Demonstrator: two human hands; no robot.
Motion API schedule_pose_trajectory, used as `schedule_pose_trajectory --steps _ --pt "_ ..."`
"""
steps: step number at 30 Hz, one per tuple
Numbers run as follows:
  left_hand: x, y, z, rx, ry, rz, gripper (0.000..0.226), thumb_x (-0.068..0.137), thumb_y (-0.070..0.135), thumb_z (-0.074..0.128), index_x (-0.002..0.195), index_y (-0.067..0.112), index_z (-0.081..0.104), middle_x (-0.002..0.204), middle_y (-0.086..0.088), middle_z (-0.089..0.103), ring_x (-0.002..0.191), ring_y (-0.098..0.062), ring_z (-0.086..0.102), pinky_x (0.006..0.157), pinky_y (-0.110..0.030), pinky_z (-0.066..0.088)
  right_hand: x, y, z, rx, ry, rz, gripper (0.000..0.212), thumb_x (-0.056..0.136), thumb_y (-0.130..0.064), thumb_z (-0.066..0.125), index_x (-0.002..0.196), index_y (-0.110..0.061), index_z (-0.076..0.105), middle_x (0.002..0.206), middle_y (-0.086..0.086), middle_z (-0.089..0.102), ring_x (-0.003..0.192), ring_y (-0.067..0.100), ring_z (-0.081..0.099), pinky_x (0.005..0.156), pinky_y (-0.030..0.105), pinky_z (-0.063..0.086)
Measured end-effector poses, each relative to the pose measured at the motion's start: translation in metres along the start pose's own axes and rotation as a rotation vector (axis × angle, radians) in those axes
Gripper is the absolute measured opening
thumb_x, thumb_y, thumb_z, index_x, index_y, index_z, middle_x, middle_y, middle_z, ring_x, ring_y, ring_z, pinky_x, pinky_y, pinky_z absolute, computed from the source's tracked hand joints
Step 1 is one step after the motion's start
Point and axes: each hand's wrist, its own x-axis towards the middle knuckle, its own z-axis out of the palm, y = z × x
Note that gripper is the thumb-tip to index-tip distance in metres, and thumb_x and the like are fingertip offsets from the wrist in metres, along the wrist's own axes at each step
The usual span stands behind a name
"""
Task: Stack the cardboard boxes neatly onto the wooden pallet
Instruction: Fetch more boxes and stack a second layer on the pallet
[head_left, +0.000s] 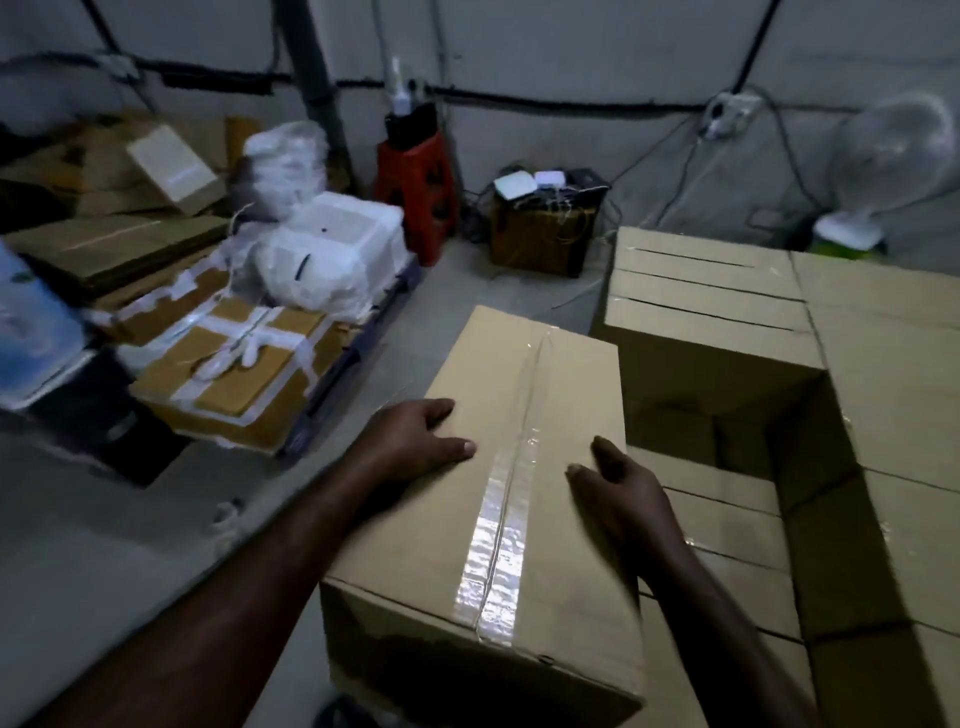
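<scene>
A taped cardboard box (524, 415) lies in front of me, its clear tape seam running away from me. My left hand (415, 434) rests on its top near the left edge, fingers spread flat. My right hand (618, 483) lies over the box's right edge, fingers bent over it. To the right stands a stack of cardboard boxes (872, 332), with lower boxes (727, 514) beside the taped one and a gap between them. The wooden pallet is hidden.
To the left, taped parcels (234, 374) and white wrapped bundles (332, 260) sit on a dark pallet. Flattened cardboard (114, 244) lies behind. A red stool (415, 187), a box with devices (545, 228) and a fan (893, 150) stand along the wall. Bare concrete floor (130, 545) lies at my left.
</scene>
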Motion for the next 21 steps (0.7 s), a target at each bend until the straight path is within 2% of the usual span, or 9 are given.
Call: schedule_pose_trajectory --steps 3,6,10,13,16,21 --pt "0.051 0.010 -0.001 0.052 -0.085 0.100 0.088 0.065 0.057 0.082 0.141 0.023 0.053 0.140 0.004 0.056 0.123 -0.010 0.056 0.104 -0.026 0.042 0.015 0.001 0.003 0.010 0.130 0.052 0.075 0.083 -0.043 0.072 0.149 -0.025 0.042 0.149 -0.006 0.048 0.132 0.011 0.050 0.112 0.034 0.038" --pt "0.100 0.019 -0.003 0.078 -0.162 0.197 0.085 0.067 0.051 0.084 0.141 0.022 0.053 0.140 0.002 0.057 0.119 -0.011 0.057 0.091 -0.019 0.040 0.032 -0.003 0.012 0.037 0.269 0.121 0.075 0.081 -0.047 0.070 0.148 -0.030 0.042 0.149 -0.007 0.049 0.132 0.013 0.051 0.112 0.037 0.040" --pt "0.169 0.032 -0.010 0.168 -0.276 0.348 0.083 0.071 0.050 0.083 0.141 0.019 0.051 0.139 0.000 0.056 0.115 -0.014 0.055 0.083 -0.020 0.037 0.059 -0.015 0.030 0.032 0.451 0.188 0.068 0.085 -0.045 0.070 0.147 -0.032 0.045 0.147 -0.008 0.051 0.130 0.014 0.052 0.104 0.030 0.042" --pt "0.214 0.046 -0.017 0.249 -0.351 0.434 0.079 0.070 0.052 0.082 0.136 0.020 0.054 0.137 -0.003 0.058 0.117 -0.020 0.055 0.086 -0.026 0.043 0.073 -0.028 0.045 0.043 0.558 0.233 0.065 0.087 -0.043 0.069 0.147 -0.033 0.046 0.146 -0.007 0.052 0.130 0.015 0.052 0.098 0.025 0.040" --pt "0.252 0.067 -0.016 0.307 -0.457 0.527 0.080 0.070 0.052 0.082 0.139 0.022 0.053 0.141 -0.004 0.054 0.123 -0.022 0.052 0.095 -0.030 0.044 0.085 -0.034 0.055 0.057 0.660 0.298 0.067 0.087 -0.045 0.069 0.148 -0.032 0.044 0.147 -0.003 0.051 0.131 0.019 0.052 0.103 0.030 0.041" --pt "0.299 0.106 0.001 0.279 -0.595 0.660 0.079 0.070 0.044 0.084 0.140 0.024 0.052 0.145 0.000 0.050 0.131 -0.018 0.047 0.094 -0.024 0.038 0.103 -0.039 0.052 0.058 0.794 0.401 0.070 0.086 -0.051 0.068 0.148 -0.033 0.043 0.150 -0.002 0.048 0.133 0.021 0.049 0.106 0.036 0.042"
